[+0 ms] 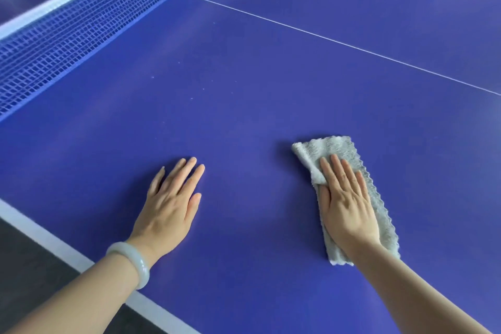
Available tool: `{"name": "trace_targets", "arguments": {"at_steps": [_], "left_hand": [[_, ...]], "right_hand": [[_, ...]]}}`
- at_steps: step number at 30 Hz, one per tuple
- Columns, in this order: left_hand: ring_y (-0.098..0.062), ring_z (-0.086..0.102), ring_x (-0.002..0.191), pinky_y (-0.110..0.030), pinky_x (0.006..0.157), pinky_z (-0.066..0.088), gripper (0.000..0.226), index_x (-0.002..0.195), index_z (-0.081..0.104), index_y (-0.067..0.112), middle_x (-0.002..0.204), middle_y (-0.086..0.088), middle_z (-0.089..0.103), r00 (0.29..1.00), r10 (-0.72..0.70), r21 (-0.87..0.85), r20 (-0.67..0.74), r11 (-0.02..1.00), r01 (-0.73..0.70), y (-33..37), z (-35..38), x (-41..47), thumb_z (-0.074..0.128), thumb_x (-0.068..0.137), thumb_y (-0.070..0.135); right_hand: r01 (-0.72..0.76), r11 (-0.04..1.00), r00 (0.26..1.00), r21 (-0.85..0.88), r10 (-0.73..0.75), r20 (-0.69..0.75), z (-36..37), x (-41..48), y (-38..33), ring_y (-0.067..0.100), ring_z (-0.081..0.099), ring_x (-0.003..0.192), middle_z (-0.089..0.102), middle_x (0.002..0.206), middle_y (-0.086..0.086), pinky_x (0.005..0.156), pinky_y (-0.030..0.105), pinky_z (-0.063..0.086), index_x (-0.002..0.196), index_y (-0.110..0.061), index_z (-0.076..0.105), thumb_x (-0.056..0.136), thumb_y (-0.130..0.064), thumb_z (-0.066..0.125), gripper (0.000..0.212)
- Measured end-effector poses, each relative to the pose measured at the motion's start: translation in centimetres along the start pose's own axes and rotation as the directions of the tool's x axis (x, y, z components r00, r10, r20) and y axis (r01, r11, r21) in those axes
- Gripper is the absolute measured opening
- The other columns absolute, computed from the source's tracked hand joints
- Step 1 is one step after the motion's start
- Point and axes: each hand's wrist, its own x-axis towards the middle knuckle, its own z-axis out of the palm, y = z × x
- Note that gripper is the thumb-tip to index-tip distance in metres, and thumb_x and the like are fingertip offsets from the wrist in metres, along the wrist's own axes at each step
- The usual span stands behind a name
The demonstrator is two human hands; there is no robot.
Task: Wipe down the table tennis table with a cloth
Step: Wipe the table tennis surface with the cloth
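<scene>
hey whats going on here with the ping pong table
A person is wiping a blue table tennis table. The right hand presses flat on a folded grey cloth lying on the surface. The left hand, with a pale bangle on the wrist, rests flat on the bare table. The net runs at upper left.

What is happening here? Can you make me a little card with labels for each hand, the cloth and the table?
Place: blue table tennis table
Left hand: flat on the bare table, fingers straight, holding nothing
Right hand: flat on top of the cloth, pressing it onto the table
Cloth: grey, folded into a long strip
Net: blue with a white top band, at the far left
Bracelet: pale, on the left wrist
Dirt: a few small pale specks ahead of the left hand
</scene>
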Motion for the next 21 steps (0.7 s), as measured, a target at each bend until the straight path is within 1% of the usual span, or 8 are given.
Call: {"name": "trace_targets", "arguments": {"at_steps": [3,4,5,7,9,14,17,21], "left_hand": [[-0.018,0.031,0.145,-0.049,0.118,0.024,0.055,0.150,0.038,0.016,0.157,-0.001,0.033,1.000,-0.004,-0.014,-0.026,1.000,0.004,-0.1,0.3,0.1,0.023,0.100,0.035],[-0.018,0.032,0.145,-0.049,0.118,0.024,0.055,0.149,0.039,0.016,0.157,-0.001,0.034,1.000,0.001,-0.015,-0.029,1.000,-0.002,-0.1,0.3,0.1,0.024,0.100,0.034],[-0.019,0.032,0.145,-0.048,0.118,0.024,0.055,0.149,0.040,0.015,0.157,-0.001,0.035,0.999,0.008,-0.017,-0.032,1.000,-0.009,-0.1,0.2,0.1,0.025,0.100,0.034],[-0.020,0.035,0.144,-0.047,0.118,0.024,0.055,0.147,0.043,0.014,0.155,-0.003,0.037,0.999,0.011,-0.022,-0.032,1.000,-0.012,0.0,0.0,0.3,0.026,0.098,0.033],[-0.023,0.040,0.141,-0.048,0.117,0.025,0.054,0.141,0.049,0.010,0.151,-0.008,0.043,0.999,0.001,-0.027,-0.033,1.000,-0.002,0.2,-0.1,0.4,0.027,0.097,0.031],[-0.022,0.038,0.142,-0.049,0.117,0.026,0.055,0.140,0.050,0.009,0.151,-0.008,0.043,0.999,-0.009,-0.039,-0.036,0.999,0.007,0.3,-0.3,0.4,0.027,0.096,0.032],[-0.017,0.028,0.146,-0.047,0.119,0.022,0.058,0.149,0.040,0.016,0.158,-0.001,0.032,1.000,-0.006,-0.042,-0.022,0.999,0.006,0.2,-0.1,0.2,0.022,0.097,0.036],[-0.017,0.025,0.147,-0.047,0.119,0.021,0.058,0.151,0.036,0.019,0.159,0.001,0.030,1.000,-0.013,-0.046,-0.014,0.999,0.013,-0.1,0.2,0.1,0.019,0.098,0.038]], "right_hand": [[-0.308,0.951,0.951,0.037,0.309,-0.033,1.5,0.8,-4.7,0.016,-0.008,0.154,-0.003,0.167,-0.004,0.124,0.041,-0.008,0.160,-0.024,0.004,0.104,-0.034,0.019,0.058],[-0.327,0.944,0.944,0.038,0.329,-0.029,1.9,0.8,-7.0,0.021,-0.008,0.154,-0.004,0.167,-0.001,0.123,0.045,-0.008,0.159,-0.022,0.002,0.104,-0.035,0.020,0.059],[-0.277,0.960,0.960,0.038,0.278,-0.028,2.3,0.6,-9.4,0.024,-0.008,0.154,-0.003,0.167,0.001,0.123,0.048,-0.008,0.160,-0.021,0.003,0.104,-0.035,0.022,0.060],[-0.036,0.995,0.999,0.097,0.038,-0.017,3.3,-0.8,-14.2,0.025,-0.005,0.154,0.004,0.167,0.001,0.124,0.049,-0.005,0.160,-0.021,0.011,0.105,-0.036,0.026,0.059],[0.191,0.971,0.980,0.141,-0.197,0.032,4.3,-2.3,-17.5,0.024,-0.004,0.154,0.010,0.167,-0.001,0.124,0.050,-0.001,0.159,-0.021,0.019,0.105,-0.035,0.027,0.056],[0.283,0.950,0.955,0.134,-0.292,0.057,3.7,-3.8,-15.6,0.019,-0.002,0.154,0.009,0.166,-0.005,0.125,0.043,-0.004,0.159,-0.023,0.018,0.105,-0.042,0.015,0.057],[0.167,0.981,0.984,0.099,-0.172,0.046,2.2,-5.7,-10.0,0.014,-0.004,0.154,0.007,0.166,-0.007,0.125,0.040,-0.004,0.159,-0.027,0.017,0.106,-0.042,0.015,0.055],[-0.158,0.984,0.987,0.078,0.160,-0.028,-0.1,-8.9,-1.5,0.012,0.006,0.153,0.016,0.165,-0.004,0.125,0.039,0.005,0.156,-0.027,0.027,0.107,-0.036,0.025,0.050]]}}
